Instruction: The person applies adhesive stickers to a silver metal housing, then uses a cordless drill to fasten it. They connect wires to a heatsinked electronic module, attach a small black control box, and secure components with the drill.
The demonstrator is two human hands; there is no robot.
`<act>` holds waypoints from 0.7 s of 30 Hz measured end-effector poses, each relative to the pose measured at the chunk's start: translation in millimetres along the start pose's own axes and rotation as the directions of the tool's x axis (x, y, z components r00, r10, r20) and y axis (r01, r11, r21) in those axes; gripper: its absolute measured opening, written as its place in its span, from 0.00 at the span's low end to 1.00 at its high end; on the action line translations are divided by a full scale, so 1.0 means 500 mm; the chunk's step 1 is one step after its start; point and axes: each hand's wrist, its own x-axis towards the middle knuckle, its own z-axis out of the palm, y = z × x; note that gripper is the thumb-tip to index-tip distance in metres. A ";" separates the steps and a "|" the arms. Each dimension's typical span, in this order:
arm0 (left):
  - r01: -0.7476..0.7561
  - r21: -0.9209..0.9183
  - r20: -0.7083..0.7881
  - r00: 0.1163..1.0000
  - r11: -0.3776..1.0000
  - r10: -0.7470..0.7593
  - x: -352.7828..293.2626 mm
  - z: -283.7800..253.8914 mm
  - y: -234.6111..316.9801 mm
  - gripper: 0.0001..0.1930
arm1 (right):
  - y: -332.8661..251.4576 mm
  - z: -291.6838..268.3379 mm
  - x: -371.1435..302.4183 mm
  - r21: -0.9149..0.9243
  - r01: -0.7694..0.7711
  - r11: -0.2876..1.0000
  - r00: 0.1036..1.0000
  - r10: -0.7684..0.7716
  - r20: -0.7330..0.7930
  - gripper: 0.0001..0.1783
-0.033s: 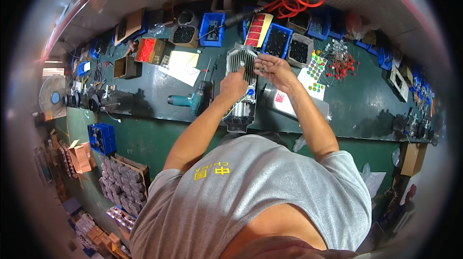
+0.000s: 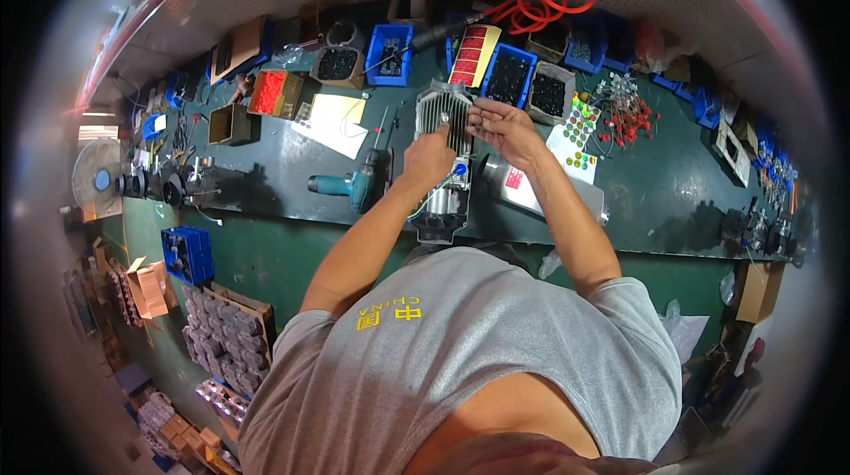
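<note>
Okay, so we've got a finned metal housing (image 2: 432,114) lying lengthwise on the dark green surface (image 2: 292,165), dead ahead of us at 12 o'clock. Call it the middle of the dial. Our left hand (image 2: 428,159) is on it with the index finger stuck out to the fins, the rest curled under; we honestly can't tell if it's gripping anything. Our right hand (image 2: 509,131) is at about 1 o'clock, fingers bunched close together by the housing's right edge, and we can't make out whether something's pinched in there or whether they're touching the metal.

Around that: teal drill (image 2: 361,185) near 9 o'clock, white and yellow papers (image 2: 332,116) toward 10, and a blue bin of black bits (image 2: 507,77) at 1. A silver casing (image 2: 553,193) lies just past 3, partly under our right forearm. Between 2 and 3 we see a sheet of shiny stickers (image 2: 580,127), then a pile of red-tipped parts (image 2: 630,112) farther out.
</note>
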 end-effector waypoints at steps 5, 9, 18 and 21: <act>-0.040 -0.047 -0.062 0.997 0.998 0.037 0.005 0.016 -0.019 0.29 | 0.000 -0.005 0.018 0.137 0.100 0.986 0.995 -0.102 0.009 0.23; -0.041 -0.048 -0.077 0.996 0.998 0.037 0.012 0.025 -0.023 0.30 | 0.015 -0.024 0.046 0.094 0.184 0.978 0.982 -0.179 -0.068 0.27; -0.049 -0.036 -0.037 0.998 0.998 0.048 0.013 0.022 -0.022 0.30 | 0.043 -0.041 0.061 -0.083 0.351 0.933 0.911 -0.360 -0.201 0.24; -0.039 -0.045 -0.037 0.999 0.998 0.038 0.006 0.014 -0.013 0.30 | 0.039 -0.037 0.064 -0.058 0.350 0.935 0.905 -0.353 -0.238 0.21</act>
